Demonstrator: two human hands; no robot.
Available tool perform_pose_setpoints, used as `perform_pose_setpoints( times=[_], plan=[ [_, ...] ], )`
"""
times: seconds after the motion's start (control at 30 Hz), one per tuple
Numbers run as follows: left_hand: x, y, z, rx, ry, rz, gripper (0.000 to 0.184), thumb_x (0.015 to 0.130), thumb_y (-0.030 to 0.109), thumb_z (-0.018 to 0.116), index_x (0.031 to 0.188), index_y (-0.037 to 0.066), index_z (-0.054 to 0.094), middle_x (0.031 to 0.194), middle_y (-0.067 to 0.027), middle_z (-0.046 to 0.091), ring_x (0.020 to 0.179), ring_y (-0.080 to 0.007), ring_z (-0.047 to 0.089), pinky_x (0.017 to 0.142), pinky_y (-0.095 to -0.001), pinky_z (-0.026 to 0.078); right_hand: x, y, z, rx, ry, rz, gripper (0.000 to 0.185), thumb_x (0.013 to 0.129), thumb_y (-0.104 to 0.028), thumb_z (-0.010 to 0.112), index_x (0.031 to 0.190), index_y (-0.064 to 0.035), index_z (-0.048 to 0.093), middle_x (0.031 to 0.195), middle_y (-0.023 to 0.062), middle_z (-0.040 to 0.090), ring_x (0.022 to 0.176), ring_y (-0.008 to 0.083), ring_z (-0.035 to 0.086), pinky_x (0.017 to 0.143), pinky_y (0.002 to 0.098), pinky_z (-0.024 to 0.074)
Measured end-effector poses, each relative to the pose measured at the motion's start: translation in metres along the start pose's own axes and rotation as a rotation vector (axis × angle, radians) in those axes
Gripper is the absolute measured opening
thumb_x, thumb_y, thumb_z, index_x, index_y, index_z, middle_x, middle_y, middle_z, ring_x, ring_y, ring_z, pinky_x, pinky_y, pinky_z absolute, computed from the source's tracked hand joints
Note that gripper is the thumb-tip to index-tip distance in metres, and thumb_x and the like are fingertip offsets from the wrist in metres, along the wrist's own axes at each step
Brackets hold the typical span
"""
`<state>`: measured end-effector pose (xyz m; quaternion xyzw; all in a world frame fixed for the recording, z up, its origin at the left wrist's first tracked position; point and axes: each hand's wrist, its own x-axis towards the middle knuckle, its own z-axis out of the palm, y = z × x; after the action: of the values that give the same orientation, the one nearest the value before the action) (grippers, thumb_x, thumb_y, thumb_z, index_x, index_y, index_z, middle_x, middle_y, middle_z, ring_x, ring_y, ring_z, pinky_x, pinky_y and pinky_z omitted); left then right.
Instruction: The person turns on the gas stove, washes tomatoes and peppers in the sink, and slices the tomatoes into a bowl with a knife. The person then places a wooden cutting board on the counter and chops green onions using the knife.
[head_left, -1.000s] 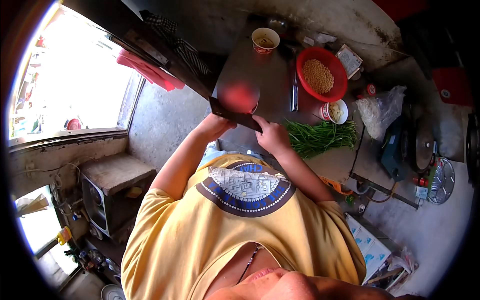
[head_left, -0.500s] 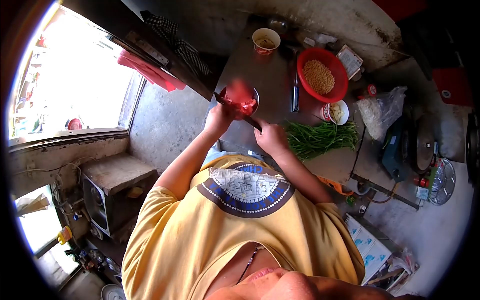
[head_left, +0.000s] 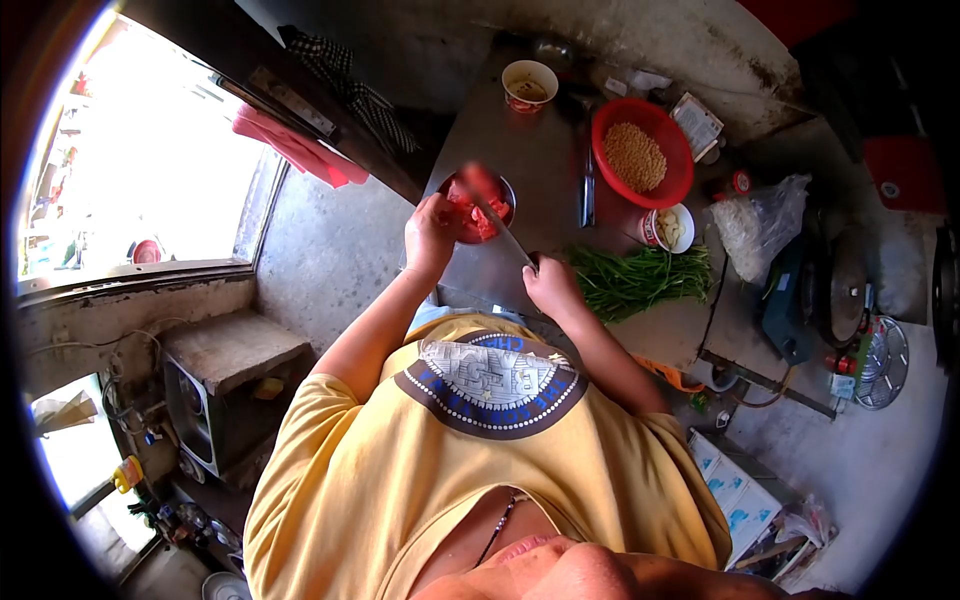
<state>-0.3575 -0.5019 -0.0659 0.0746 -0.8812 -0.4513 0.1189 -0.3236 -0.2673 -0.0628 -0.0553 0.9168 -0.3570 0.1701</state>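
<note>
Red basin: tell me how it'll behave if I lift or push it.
The red basin will probably feel heavy for its size, judging by the broad heap of pale beans inside. Its wide, open shape should resist tipping under a gentle push. The beans are small and loose, so they may roll and spill if it tilts.

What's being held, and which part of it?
The right hand holds a knife by its handle. I can't tell whether the left hand grips anything.

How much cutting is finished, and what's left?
Looks done: red pieces sit in the bowl. In hand: the right hand holds the knife over them; the left hand is by the rim. Maybe left: the long greens, lying in a pile. I can't tell if more red needs cutting.
</note>
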Motion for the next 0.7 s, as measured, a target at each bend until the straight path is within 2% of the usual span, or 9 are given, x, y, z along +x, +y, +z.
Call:
perform_pose_setpoints(
  times=[0.07, 0.17, 0.27, 0.37, 0.47, 0.57, 0.67, 0.7],
  plan=[
    [-0.001, 0.000, 0.003, -0.006, 0.025, 0.011, 0.012, 0.080, 0.003, 0.070, 0.088, 0.005, 0.060, 0.088, -0.0166, 0.064, 0.080, -0.0373, 0.065, 0.071, -0.0414, 0.053, -0.002, -0.002, -0.004, 0.000, -0.020, 0.021, 0.023, 0.089, -0.020, 0.060, 0.099, -0.0018, 0.070, 0.091, 0.0238, 0.069, 0.087, 0.0445, 0.066, 0.078, 0.0495, 0.0534],
    [-0.003, 0.003, 0.004, 0.026, 0.025, 0.119, 0.017, 0.077, 0.001, 0.071, 0.091, 0.003, 0.062, 0.089, -0.0142, 0.065, 0.079, -0.0303, 0.068, 0.071, -0.0367, 0.055, 0.003, -0.004, -0.003, -0.019, -0.057, 0.073, 0.023, 0.089, -0.020, 0.060, 0.098, -0.0016, 0.070, 0.092, 0.0241, 0.069, 0.088, 0.0448, 0.066, 0.079, 0.0496, 0.0532],
    [-0.001, 0.005, 0.007, 0.035, 0.036, 0.103, 0.018, 0.076, 0.000, 0.071, 0.091, 0.003, 0.061, 0.089, -0.0141, 0.065, 0.080, -0.0309, 0.067, 0.071, -0.0368, 0.054, 0.007, -0.004, -0.002, 0.023, -0.026, 0.048, 0.023, 0.090, -0.021, 0.059, 0.099, -0.0023, 0.069, 0.092, 0.0236, 0.069, 0.087, 0.0444, 0.066, 0.078, 0.0495, 0.0532],
    [0.002, 0.003, 0.005, 0.007, -0.009, 0.020, 0.017, 0.078, 0.004, 0.070, 0.092, 0.005, 0.059, 0.091, -0.0163, 0.063, 0.082, -0.0389, 0.064, 0.071, -0.0435, 0.053, 0.001, -0.008, 0.000, 0.089, 0.088, -0.059, 0.023, 0.090, -0.022, 0.060, 0.101, -0.0037, 0.069, 0.092, 0.0225, 0.070, 0.086, 0.0438, 0.066, 0.077, 0.0495, 0.0535],
    [0.001, 0.005, 0.005, -0.009, -0.034, 0.009, 0.018, 0.079, 0.004, 0.071, 0.093, 0.004, 0.060, 0.091, -0.0166, 0.063, 0.081, -0.0390, 0.064, 0.071, -0.0433, 0.053, -0.003, -0.025, -0.004, 0.080, 0.151, -0.120, 0.022, 0.090, -0.023, 0.060, 0.102, -0.0053, 0.069, 0.091, 0.0213, 0.070, 0.085, 0.0434, 0.067, 0.075, 0.0494, 0.0538],
    [0.000, 0.011, 0.005, 0.025, -0.015, 0.056, 0.022, 0.073, -0.002, 0.073, 0.090, 0.003, 0.061, 0.088, -0.0128, 0.063, 0.079, -0.0292, 0.067, 0.071, -0.0363, 0.054, -0.002, -0.031, -0.003, 0.087, 0.150, -0.124, 0.021, 0.090, -0.023, 0.061, 0.101, -0.0064, 0.069, 0.090, 0.0212, 0.070, 0.084, 0.0434, 0.067, 0.074, 0.0496, 0.0540],
    [0.002, 0.016, -0.001, -0.001, 0.019, 0.061, 0.017, 0.079, 0.004, 0.069, 0.094, 0.005, 0.062, 0.090, -0.0151, 0.062, 0.080, -0.0374, 0.064, 0.070, -0.0431, 0.053, -0.005, -0.027, 0.002, 0.063, 0.087, -0.081, 0.021, 0.090, -0.022, 0.060, 0.100, -0.0061, 0.069, 0.088, 0.0220, 0.070, 0.083, 0.0442, 0.066, 0.074, 0.0500, 0.0538],
    [0.002, 0.014, -0.002, 0.011, 0.006, 0.054, 0.016, 0.079, 0.004, 0.069, 0.094, 0.005, 0.062, 0.090, -0.0148, 0.062, 0.081, -0.0374, 0.064, 0.070, -0.0432, 0.053, -0.006, -0.023, 0.003, 0.043, 0.061, -0.058, 0.021, 0.090, -0.022, 0.060, 0.100, -0.0059, 0.069, 0.087, 0.0223, 0.070, 0.083, 0.0445, 0.066, 0.074, 0.0502, 0.0537]
  ],
)
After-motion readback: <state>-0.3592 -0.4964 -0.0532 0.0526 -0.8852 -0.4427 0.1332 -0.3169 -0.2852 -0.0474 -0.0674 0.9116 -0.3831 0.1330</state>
